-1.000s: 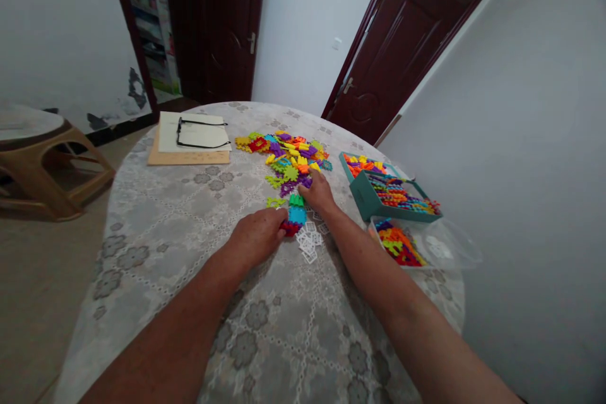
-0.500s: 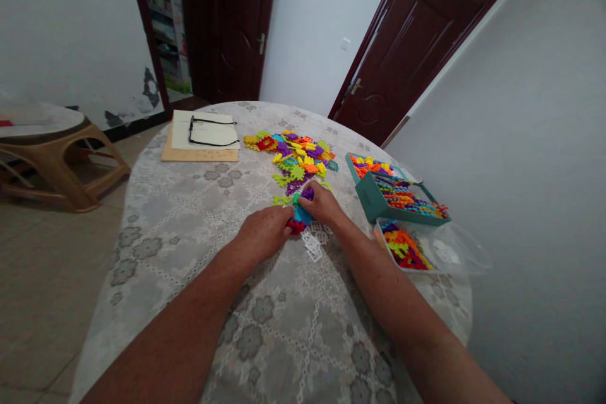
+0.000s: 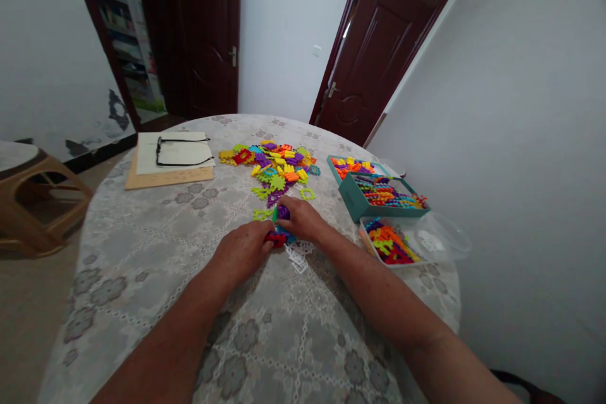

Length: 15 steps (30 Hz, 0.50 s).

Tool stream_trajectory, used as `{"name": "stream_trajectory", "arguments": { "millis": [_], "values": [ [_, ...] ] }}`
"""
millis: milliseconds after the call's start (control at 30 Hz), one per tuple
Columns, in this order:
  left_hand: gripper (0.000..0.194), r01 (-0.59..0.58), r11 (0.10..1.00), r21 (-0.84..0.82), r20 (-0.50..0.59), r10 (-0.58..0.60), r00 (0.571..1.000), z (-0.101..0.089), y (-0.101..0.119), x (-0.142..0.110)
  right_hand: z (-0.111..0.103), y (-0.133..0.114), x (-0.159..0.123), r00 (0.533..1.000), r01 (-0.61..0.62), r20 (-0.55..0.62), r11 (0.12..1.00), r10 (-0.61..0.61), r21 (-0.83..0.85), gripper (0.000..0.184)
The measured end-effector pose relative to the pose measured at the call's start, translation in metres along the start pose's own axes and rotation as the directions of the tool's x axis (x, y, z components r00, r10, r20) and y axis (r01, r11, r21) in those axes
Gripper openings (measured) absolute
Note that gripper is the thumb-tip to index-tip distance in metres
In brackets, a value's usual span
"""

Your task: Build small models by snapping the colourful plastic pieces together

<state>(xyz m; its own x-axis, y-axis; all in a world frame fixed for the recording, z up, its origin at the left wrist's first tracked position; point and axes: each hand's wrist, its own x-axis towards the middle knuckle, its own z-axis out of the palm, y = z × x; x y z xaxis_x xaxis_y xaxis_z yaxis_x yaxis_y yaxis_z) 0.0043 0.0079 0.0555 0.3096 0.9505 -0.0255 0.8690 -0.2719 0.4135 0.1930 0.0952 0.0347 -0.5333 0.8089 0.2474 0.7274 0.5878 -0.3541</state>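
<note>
At right on the surface, rods in teal box, bits in tray and clear tub. Mid-surface, stretched forward, pinching red piece in left hand, purple block just beyond in right hand.

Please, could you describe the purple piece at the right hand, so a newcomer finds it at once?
On the patterned tablecloth, find the colourful heap, then the right hand on its near side. The purple piece is in that hand's fingers, beside a small green piece. Unlike the heap's purple pieces, it is held.
</note>
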Motion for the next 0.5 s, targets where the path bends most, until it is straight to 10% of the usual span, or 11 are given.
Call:
{"name": "stream_trajectory", "arguments": {
  "millis": [333,433,500],
  "values": [
    [0.017,-0.041,0.999,-0.029,0.013,0.042,0.999,0.001,-0.005,0.000,-0.074,0.041,0.008,0.962,-0.263,0.024,0.892,0.274,0.367,0.026],
    [0.019,-0.037,0.998,-0.043,0.024,0.038,0.999,0.000,-0.005,0.000,-0.121,0.089,0.021,0.818,-0.480,-0.001,0.682,0.576,0.551,0.033],
    [0.020,-0.028,0.997,-0.066,0.033,0.030,0.999,0.001,-0.006,0.001,-0.152,0.123,0.029,0.629,-0.570,-0.026,0.485,0.777,0.663,0.039]
  ]
}}
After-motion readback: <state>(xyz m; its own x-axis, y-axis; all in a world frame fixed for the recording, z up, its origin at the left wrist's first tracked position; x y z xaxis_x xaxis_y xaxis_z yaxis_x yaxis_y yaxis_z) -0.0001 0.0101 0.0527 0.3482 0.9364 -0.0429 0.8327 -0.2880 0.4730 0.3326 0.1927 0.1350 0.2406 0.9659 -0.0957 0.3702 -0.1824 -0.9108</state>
